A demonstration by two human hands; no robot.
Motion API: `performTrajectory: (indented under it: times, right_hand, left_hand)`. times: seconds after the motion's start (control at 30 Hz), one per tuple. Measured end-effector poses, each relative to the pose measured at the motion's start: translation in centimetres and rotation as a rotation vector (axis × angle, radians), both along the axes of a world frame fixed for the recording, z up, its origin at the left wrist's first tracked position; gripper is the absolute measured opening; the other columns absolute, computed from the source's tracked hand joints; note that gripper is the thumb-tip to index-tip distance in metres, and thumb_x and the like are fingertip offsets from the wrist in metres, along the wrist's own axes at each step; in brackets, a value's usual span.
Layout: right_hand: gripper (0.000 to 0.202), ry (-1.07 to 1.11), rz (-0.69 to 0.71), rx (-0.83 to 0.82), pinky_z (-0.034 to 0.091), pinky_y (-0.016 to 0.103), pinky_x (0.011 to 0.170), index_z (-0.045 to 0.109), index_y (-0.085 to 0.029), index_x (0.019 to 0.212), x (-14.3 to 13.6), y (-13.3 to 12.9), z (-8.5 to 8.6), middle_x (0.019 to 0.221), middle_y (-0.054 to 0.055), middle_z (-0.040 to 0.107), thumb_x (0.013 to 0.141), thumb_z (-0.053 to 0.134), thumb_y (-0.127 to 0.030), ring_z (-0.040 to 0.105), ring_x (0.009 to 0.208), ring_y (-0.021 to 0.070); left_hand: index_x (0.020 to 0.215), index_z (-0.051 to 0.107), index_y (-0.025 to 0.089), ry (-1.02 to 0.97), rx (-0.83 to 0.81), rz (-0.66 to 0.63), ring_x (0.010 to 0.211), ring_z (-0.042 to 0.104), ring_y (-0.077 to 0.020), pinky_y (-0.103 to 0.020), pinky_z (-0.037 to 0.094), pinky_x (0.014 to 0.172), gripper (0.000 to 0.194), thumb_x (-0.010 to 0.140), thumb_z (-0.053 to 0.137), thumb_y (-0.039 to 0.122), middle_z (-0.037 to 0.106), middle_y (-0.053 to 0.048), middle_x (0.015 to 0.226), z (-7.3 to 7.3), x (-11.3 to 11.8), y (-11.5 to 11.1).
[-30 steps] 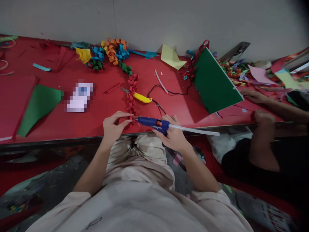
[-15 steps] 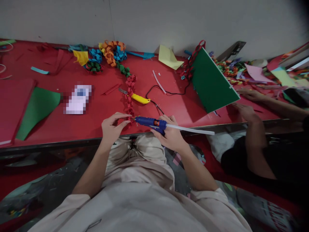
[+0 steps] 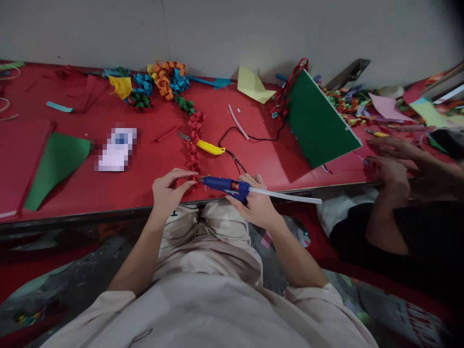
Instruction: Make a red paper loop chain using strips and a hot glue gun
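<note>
My right hand (image 3: 253, 200) is wrapped round a blue hot glue gun (image 3: 223, 184), a long white glue stick (image 3: 286, 194) jutting from its back. The nozzle points left and meets the near end of a paper chain (image 3: 195, 125). There my left hand (image 3: 170, 191) pinches a red paper link between thumb and fingers. From that spot the chain runs away from me in red, then green, towards a heap of orange and blue links (image 3: 170, 79). A yellow-handled cutter (image 3: 210, 148) lies beside the chain, its blade against the red links.
A green board (image 3: 321, 123) leans upright at right, with a black cord (image 3: 261, 140) near it. A co-worker's hands (image 3: 393, 159) rest beyond it. Green paper (image 3: 60, 164), a blurred pale rectangle (image 3: 118, 150) and yellow paper (image 3: 253, 86) lie on the red table (image 3: 145, 188).
My hands, the glue gun and the chain stay almost still. The co-worker's hands have shifted to the right, and a small yellow-handled tool now shows near them.
</note>
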State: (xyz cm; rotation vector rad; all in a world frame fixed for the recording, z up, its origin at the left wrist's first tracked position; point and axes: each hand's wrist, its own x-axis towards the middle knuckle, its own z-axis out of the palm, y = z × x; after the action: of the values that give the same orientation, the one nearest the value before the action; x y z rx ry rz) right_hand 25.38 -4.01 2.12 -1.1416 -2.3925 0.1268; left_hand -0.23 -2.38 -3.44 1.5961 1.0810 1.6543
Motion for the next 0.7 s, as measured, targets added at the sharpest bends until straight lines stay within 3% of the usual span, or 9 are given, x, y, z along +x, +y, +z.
performTrajectory:
  times: [0.57,0.7]
  right_hand:
    - [0.031,0.028,-0.016,-0.015,0.033,0.036,0.074,0.059,-0.020,0.087,-0.2,-0.1,-0.3,0.086,0.007,0.060,0.101,0.050,-0.046,0.055,0.082,0.0236]
    - [0.032,0.089,-0.078,-0.024,0.036,0.038,0.078,0.062,-0.020,0.088,1.7,0.3,-0.9,0.088,0.007,0.063,0.099,0.052,-0.049,0.057,0.081,0.0237]
  left_hand:
    - [0.097,0.080,0.023,-0.004,-0.020,0.017,0.087,0.073,-0.0169,-0.029,0.057,0.081,0.017,0.080,0.082,0.021,0.079,-0.005,0.093,0.2,0.1,-0.1]
    - [0.095,0.079,0.020,0.017,-0.065,0.060,0.088,0.073,-0.0179,-0.032,0.058,0.084,0.016,0.081,0.082,0.027,0.079,-0.006,0.093,-0.1,0.0,-0.1]
